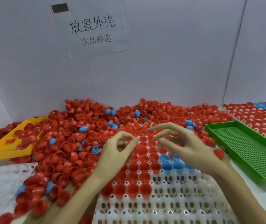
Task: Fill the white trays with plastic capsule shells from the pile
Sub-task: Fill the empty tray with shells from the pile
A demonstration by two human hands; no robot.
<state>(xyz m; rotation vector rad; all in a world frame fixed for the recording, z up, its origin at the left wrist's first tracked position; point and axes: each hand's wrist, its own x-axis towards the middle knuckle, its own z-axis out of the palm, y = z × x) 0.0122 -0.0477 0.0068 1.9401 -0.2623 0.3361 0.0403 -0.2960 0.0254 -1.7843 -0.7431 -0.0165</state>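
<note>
- The white tray (169, 206) in the middle of the table (250, 196) is the landmark: its far rows hold red capsule shells (133, 190) seated one per pocket, and a small cluster of blue shells (167, 167) sits on its right side; the near rows show bare pockets.
- The seated shells stand upright with their open mouths up and rounded ends down in the pockets, so their long axis is vertical.
- The pile (83, 126) of loose shells, mostly red with a few blue, lies beyond and left of the white tray, right up to the back wall; the shells there point every way.
- A yellow tray (6, 152) left of the white tray is partly buried by the pile and has red shells inside.
- A green perforated tray (245, 151) lies right of the white tray; no shells show inside it.
- A second white tray (1, 180) lies left of the landmark at the near edge, blurred, with loose red shells at its rim.
- Further filled trays (258, 117) of red shells, with a blue patch, lie right of and beyond the green tray.
- A paper sign (91, 28) on the wall above the pile reads 放置外壳 and, smaller, 次品筛选.
- The left hand (117, 147) hovers over the white tray's far left corner, fingers curled with thumb and fingertips drawn together; whether they pinch a shell I cannot tell.
- The right hand (185, 146) hovers over the tray's far right part, fingers spread and loosely bent, holding nothing visible.
</note>
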